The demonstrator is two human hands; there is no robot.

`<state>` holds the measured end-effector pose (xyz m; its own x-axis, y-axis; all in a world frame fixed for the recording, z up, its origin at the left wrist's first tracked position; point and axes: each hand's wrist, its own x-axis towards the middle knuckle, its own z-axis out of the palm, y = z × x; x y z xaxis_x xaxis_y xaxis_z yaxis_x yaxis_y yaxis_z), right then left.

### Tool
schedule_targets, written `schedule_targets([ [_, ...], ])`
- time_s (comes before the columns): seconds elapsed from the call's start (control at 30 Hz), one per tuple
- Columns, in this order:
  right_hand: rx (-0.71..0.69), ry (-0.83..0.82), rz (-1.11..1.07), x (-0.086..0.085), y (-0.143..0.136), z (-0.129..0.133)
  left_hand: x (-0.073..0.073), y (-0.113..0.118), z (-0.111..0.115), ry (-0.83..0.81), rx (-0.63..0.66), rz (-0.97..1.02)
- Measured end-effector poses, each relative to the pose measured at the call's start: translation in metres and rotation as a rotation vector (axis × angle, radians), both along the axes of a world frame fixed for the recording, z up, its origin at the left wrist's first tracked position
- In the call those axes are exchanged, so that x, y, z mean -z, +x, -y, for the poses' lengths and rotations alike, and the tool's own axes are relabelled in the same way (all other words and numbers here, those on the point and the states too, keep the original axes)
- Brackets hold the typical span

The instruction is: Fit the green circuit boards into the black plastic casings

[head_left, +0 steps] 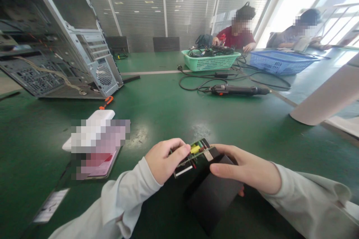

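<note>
My left hand point(168, 157) is closed on a small circuit board point(198, 148) with a yellow component on top, thumb pressed along its upper side. Around a black box-shaped case point(214, 194) wraps my right hand point(244, 166), its thumb across the near top face. The board's right end meets the upper end of the case; whether they are joined I cannot tell. Both things are held over the green table point(157, 110). My fingers hide the board's left end and part of the case's far side.
An opened computer tower case point(75, 44) stands at left. Before it lie a white power bank point(95, 123) and a phone point(103, 166). Farther back are a corded electric screwdriver point(238, 90), a green basket point(210, 62) of cables and a blue basket point(280, 63). Two people sit across the table.
</note>
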<state>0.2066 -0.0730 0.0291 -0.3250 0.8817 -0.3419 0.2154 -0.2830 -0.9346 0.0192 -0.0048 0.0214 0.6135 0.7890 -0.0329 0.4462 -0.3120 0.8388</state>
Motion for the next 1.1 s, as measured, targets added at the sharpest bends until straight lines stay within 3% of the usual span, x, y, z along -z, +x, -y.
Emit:
schedule_targets([
  [0.07,-0.007,-0.069,-0.053,0.003,0.002,-0.004,0.004,-0.001,-0.006,-0.069,-0.110,0.092],
  [0.13,0.029,-0.173,-0.139,0.005,0.004,-0.008,0.008,-0.001,-0.014,-0.259,-0.235,0.200],
  [0.27,0.303,-0.416,-0.329,-0.001,0.007,-0.016,0.008,0.000,-0.028,-0.672,-0.433,0.389],
  [0.37,0.403,-0.521,-0.490,-0.003,0.009,-0.017,0.003,0.001,-0.035,-0.814,-0.516,0.472],
  [0.6,0.284,-0.583,-0.776,0.006,0.006,-0.011,0.007,0.000,-0.037,-0.849,-0.496,0.538],
  [0.8,0.232,-0.584,-0.741,0.005,0.000,-0.010,0.007,0.001,-0.035,-0.828,-0.491,0.528],
  [0.87,0.244,-0.503,-0.672,0.006,0.001,-0.009,0.004,0.002,-0.034,-0.827,-0.503,0.514],
  [0.93,0.267,-0.311,-0.561,0.008,0.003,-0.008,0.001,0.003,-0.033,-0.820,-0.509,0.503],
  [1.1,0.277,0.495,0.052,0.008,0.000,-0.002,0.003,0.002,-0.033,-0.807,-0.513,0.476],
])
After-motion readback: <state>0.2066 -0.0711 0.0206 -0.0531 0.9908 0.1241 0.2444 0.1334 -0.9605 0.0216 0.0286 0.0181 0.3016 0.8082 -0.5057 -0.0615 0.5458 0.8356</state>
